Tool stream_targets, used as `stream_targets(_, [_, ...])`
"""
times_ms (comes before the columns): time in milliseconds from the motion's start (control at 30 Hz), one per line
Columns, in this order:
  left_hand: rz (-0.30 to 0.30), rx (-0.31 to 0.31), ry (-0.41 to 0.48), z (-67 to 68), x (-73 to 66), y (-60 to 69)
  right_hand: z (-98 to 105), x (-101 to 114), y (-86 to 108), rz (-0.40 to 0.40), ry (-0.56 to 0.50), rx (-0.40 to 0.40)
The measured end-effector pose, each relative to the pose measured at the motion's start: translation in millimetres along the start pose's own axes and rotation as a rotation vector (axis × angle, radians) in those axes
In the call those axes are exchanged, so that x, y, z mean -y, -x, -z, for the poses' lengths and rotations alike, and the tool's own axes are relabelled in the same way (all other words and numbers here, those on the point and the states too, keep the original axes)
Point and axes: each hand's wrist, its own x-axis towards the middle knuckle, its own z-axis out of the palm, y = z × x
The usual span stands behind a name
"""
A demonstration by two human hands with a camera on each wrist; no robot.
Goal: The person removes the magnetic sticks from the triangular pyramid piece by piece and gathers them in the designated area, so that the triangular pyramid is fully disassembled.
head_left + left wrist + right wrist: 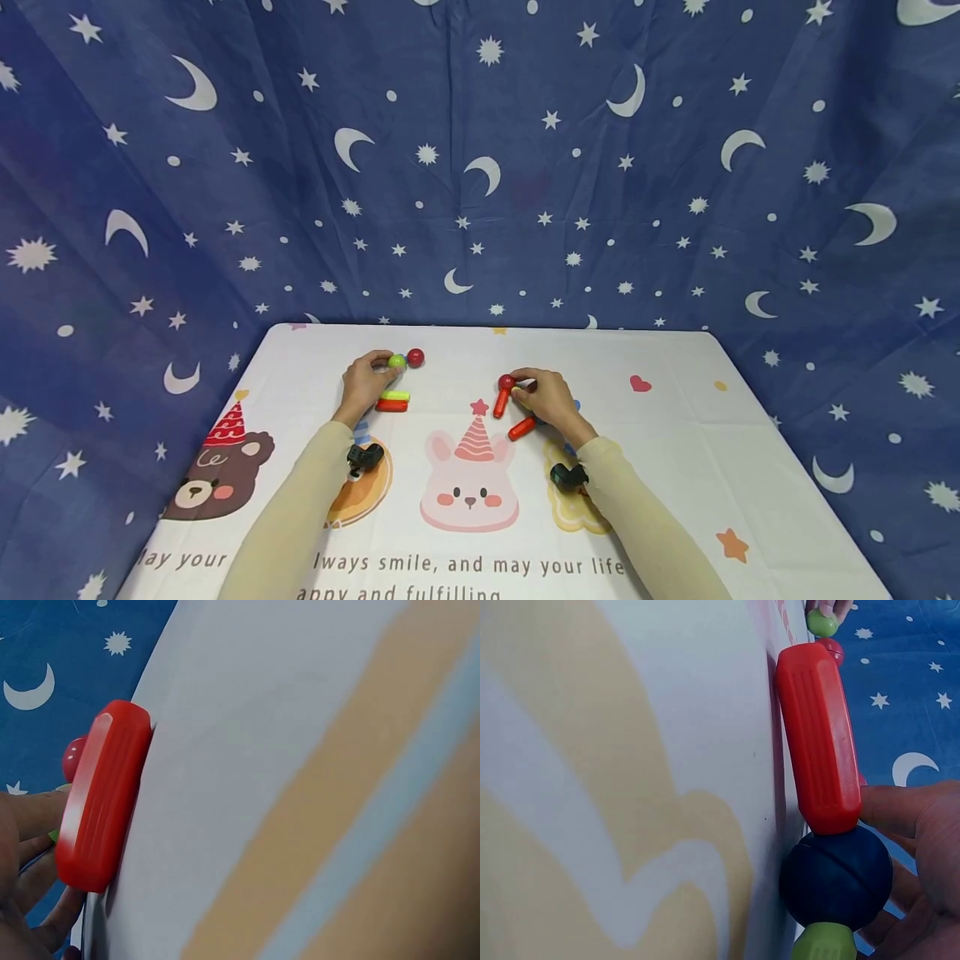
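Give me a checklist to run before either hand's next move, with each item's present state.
1. Left hand pinches the green ball: ok.
2. Left hand free for another piece: not ok; the green ball occupies it.
3. Yellow-green stick and red stick by the left hand lying on the table: ok.
4. Right hand firmly grips the red ball at its fingers: cannot tell; contact partly hidden.
5. Dark blue ball meets an end of the red stick by the right hand: ok.
6. That joint pushed fully home: cannot tell.
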Motion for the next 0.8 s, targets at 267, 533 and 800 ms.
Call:
stream_targets(267, [0.005, 0.006, -0.014, 0.3, 2.0, -0.2, -2, 1, 0.0, -0.013, 0.014, 0.009])
stream_targets(533, [0.037, 0.032, 0.026, 2.9, 2.3, -0.4, -2, 0, 1.5, -0.008, 0.005, 0.01])
stream_targets(800, [0.032, 0.022, 0.065, 10.4, -2.8, 2.9, 0, -1, 1.4, -0.009, -0.012, 0.018])
